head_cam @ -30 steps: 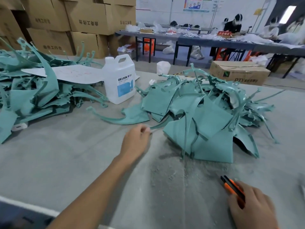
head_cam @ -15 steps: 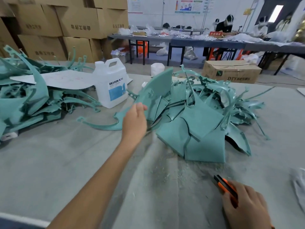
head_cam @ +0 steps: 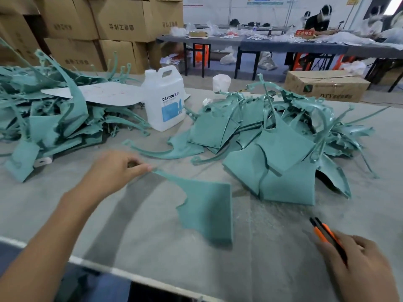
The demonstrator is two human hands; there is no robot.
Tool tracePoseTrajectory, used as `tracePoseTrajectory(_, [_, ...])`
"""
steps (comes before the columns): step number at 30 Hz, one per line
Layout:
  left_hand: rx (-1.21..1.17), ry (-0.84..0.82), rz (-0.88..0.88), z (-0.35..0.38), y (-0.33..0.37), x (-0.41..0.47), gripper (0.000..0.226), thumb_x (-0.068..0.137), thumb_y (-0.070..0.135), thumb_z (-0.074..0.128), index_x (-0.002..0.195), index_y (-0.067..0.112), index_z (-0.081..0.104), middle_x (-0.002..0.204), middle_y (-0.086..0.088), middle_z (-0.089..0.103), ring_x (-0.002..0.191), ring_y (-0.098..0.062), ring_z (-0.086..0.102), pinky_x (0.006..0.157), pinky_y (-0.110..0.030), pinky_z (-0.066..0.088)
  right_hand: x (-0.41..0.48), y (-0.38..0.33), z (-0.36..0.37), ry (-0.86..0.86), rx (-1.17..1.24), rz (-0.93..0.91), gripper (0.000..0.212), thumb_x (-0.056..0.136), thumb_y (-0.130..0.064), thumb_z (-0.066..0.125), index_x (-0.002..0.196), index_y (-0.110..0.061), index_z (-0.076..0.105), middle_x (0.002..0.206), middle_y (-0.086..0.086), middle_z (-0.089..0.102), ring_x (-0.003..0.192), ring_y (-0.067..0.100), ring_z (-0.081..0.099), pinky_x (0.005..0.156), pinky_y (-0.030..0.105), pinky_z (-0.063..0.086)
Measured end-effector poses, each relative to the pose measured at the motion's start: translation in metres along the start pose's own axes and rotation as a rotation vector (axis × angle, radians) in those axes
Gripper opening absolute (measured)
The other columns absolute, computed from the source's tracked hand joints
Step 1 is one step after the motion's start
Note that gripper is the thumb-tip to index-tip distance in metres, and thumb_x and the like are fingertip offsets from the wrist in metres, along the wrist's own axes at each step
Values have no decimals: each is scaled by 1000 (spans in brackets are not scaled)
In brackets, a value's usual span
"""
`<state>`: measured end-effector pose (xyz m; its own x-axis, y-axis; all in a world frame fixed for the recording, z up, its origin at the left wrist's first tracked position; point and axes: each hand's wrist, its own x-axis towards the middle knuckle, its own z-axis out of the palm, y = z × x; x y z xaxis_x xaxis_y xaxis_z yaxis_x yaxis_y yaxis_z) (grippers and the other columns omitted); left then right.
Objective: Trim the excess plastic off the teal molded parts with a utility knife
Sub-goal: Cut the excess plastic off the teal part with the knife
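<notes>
Fetch step, I'd say: left hand [head_cam: 115, 173] pinches thin tip of one teal molded part [head_cam: 207, 212], on desk [head_cam: 65, 203] up front. Right hand [head_cam: 366, 264] grips orange utility knife [head_cam: 325, 236] (blade unclear). Next: steady part w/ left hand, bring knife to ragged edge.

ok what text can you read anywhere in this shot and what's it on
"DEXCON": front of the white plastic jug, above its blue label.
"DTY", followed by blurred characters: side of the brown cardboard box on the floor.
Stacked brown cardboard boxes: printed characters, too blurred to read.
Red sign in the background: yellow characters, too small to read.
Wall poster: too small to read.
</notes>
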<state>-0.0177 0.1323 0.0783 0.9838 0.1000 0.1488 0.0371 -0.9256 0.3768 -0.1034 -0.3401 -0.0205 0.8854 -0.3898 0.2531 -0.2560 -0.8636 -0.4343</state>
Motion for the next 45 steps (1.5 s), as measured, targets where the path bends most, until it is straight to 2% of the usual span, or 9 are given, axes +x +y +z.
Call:
tracePoseTrajectory(3, [284, 176, 31, 31, 18, -7, 44, 81, 57, 71, 117, 32, 66, 126, -1, 57, 118, -28, 49, 98, -42, 35, -2, -5, -20, -145, 109, -25, 57, 86, -63, 49, 129, -29, 62, 113, 9, 67, 97, 36, 64, 84, 38, 52])
tracePoseTrajectory(7, [-66, -41, 316, 76, 50, -47, 71, 73, 85, 51, 125, 38, 59, 127, 11, 53, 120, -16, 50, 106, -35, 37, -10, -11, -33, -142, 272, 101, 62, 73, -88, 36, 121, -50, 48, 79, -7, 68, 66, 24, 67, 61, 29, 47])
tracePoseTrajectory(11, [23, -367, 248, 130, 73, -70, 126, 51, 108, 30, 156, 44, 3, 166, 8, -4, 152, -16, -9, 123, -36, 0, -22, -32, -24, -246, 496, 139, 18, 87, -63, 56, 105, -63, 57, 71, -13, 70, 56, 7, 66, 61, 38, 56])
tracePoseTrajectory(13, [109, -348, 207, 145, 79, -68, 130, 51, 109, 24, 157, 40, -4, 167, 2, -11, 151, -20, -21, 122, -43, -7, -25, -37, -15, -325, 559, 103, 32, 96, -32, 59, 104, -63, 61, 75, -13, 71, 56, 9, 65, 55, 29, 55])
tracePoseTrajectory(18, [235, -130, 244, 147, 82, -64, 108, 70, 98, 16, 151, 29, 35, 160, -2, 32, 148, -21, 21, 117, -41, 10, -34, -41, 2, -431, 691, 35, 44, 95, -4, 58, 115, -42, 66, 76, -9, 71, 53, 8, 59, 51, 27, 52])
tracePoseTrajectory(21, [44, 199, 355, 129, 80, -62, 68, 89, 72, 34, 116, 21, 71, 113, 1, 74, 105, -17, 67, 94, -32, 37, -41, -46, 5, -482, 848, 20, 49, 96, -2, 56, 118, -45, 65, 73, 6, 64, 50, 18, 57, 39, 36, 48])
tracePoseTrajectory(24, [-36, 408, 372, 104, 76, -57, 41, 95, 51, 43, 94, 21, 71, 74, 5, 71, 67, -25, 63, 68, -31, 35, -47, -54, 6, -517, 997, 30, 49, 97, -5, 56, 117, -48, 66, 77, 9, 66, 51, 28, 57, 37, 32, 44])
tracePoseTrajectory(33, [117, 324, 303, 65, 90, -53, 43, 102, 57, 34, 76, 23, 33, 47, 10, 28, 42, -25, 37, 42, -26, 17, -64, -89, 24, -670, 1220, 243, 35, 99, -5, 53, 121, -26, 69, 86, 9, 72, 49, 28, 52, 37, 27, 41])
tracePoseTrajectory(45, [113, -54, 226, 67, 91, -29, 30, 99, 53, 44, 88, 26, 35, 69, 3, 52, 76, -31, 56, 58, -37, 35, -82, -145, 44, -786, 1404, 538, 20, 102, -8, 50, 109, -15, 66, 93, 11, 70, 42, 15, 47, 33, 17, 27])
